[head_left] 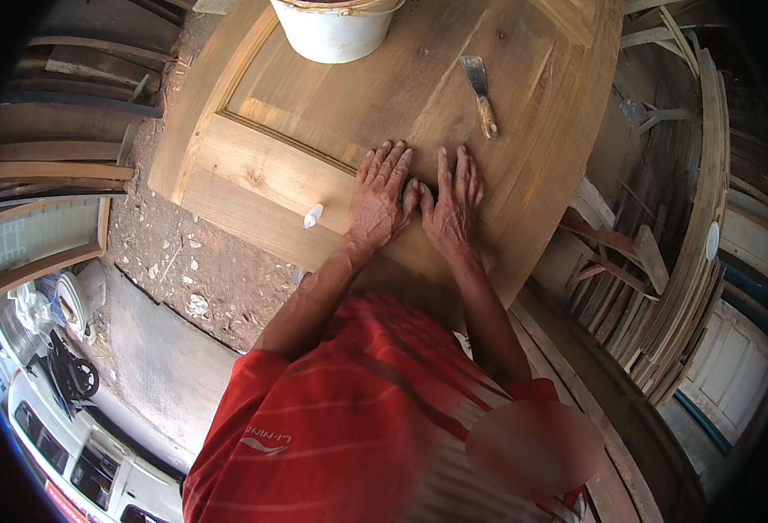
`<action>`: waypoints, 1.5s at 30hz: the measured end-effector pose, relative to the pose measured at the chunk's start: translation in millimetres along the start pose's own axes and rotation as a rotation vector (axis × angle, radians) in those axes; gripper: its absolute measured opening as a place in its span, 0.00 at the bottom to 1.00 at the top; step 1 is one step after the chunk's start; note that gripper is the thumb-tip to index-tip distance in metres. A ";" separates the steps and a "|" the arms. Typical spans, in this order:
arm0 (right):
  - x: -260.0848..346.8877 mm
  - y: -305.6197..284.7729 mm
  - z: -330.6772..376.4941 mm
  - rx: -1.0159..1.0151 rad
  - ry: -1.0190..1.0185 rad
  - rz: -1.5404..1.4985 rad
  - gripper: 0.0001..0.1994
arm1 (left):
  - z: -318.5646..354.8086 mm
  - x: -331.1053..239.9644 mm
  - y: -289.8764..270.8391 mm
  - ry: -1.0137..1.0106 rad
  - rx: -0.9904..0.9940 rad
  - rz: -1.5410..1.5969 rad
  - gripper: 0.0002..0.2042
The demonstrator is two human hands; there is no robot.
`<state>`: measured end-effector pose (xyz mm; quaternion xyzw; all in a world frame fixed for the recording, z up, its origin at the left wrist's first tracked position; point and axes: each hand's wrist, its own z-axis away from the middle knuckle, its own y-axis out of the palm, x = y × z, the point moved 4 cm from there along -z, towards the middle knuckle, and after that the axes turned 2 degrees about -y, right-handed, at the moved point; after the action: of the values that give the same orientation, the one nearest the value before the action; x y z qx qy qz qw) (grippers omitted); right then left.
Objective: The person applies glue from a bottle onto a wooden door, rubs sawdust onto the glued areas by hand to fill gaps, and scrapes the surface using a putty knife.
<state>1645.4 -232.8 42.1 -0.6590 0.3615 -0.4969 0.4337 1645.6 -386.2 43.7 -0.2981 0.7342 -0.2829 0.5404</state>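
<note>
Two flat palms on a wooden door panel.
Left hand [382,196] and right hand [452,202], fingers spread and gripping nothing, press side by side on the door [332,113]; beyond them on it lie a putty knife [481,94] and white bucket [336,30]. Door looks heavy, stiff; best held by its edges.

A wooden door [332,113] lies flat, its pale brown raised panel set inside a broad frame with a darker groove running along the panel's edge. The grain shows bare and unpainted (a few lighter streaks cross the panel's surface). Both hands press on it: the left hand [380,199] and right hand [452,202] lie palms down, side by side, fingers spread, thumbs nearly touching.
</note>
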 end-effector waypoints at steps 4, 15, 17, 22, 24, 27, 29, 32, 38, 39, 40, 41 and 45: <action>2.8 -1.0 -2.9 0.023 -0.057 0.003 0.34 | -1.8 2.2 -6.6 0.014 -0.017 0.012 0.25; -21.5 7.2 7.2 -0.184 0.095 -0.323 0.30 | 131.6 -6.3 -89.4 -0.119 0.263 0.318 0.13; -22.5 4.0 6.8 -0.194 0.097 -0.320 0.30 | 164.4 11.2 -97.3 -0.149 0.251 0.275 0.12; -21.9 2.1 6.5 -0.185 0.123 -0.289 0.28 | 145.4 48.6 -122.0 -0.390 -0.045 0.058 0.33; -22.1 4.2 7.9 -0.203 0.099 -0.309 0.27 | 110.9 49.3 -123.1 -0.399 -0.070 0.029 0.40; -16.1 -5.2 3.5 -0.206 0.105 -0.305 0.26 | 91.0 60.0 -115.0 -0.402 -0.075 0.073 0.34; -16.5 -5.3 2.9 -0.207 0.110 -0.305 0.26 | 86.3 64.9 -110.5 -0.380 -0.080 0.090 0.30; -17.4 -6.2 3.0 -0.218 0.109 -0.289 0.25 | 80.6 66.4 -105.4 -0.249 -0.038 0.041 0.21; -9.3 -7.8 21.7 -0.273 0.101 -0.408 0.25 | 67.1 43.7 -103.5 -0.221 -0.021 0.151 0.19; -3.3 -8.7 29.5 -0.253 0.097 -0.491 0.25 | 61.2 30.7 -102.9 -0.224 -0.024 0.153 0.19; 9.5 -17.5 33.2 -0.249 0.090 -0.497 0.25 | 56.2 15.1 -100.8 -0.249 0.038 0.252 0.19; 26.5 -26.1 33.5 -0.058 0.129 -0.716 0.25 | 53.5 3.7 -96.7 -0.270 0.104 0.353 0.19; 54.6 -29.7 51.3 0.280 0.224 -1.206 0.24 | 44.3 -18.9 -78.1 -0.242 0.176 0.589 0.21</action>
<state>1709.8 -260.7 81.7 -0.6278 -0.0990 -0.7628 0.1190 1703.0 -428.0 101.9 -0.0566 0.6919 -0.1395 0.7061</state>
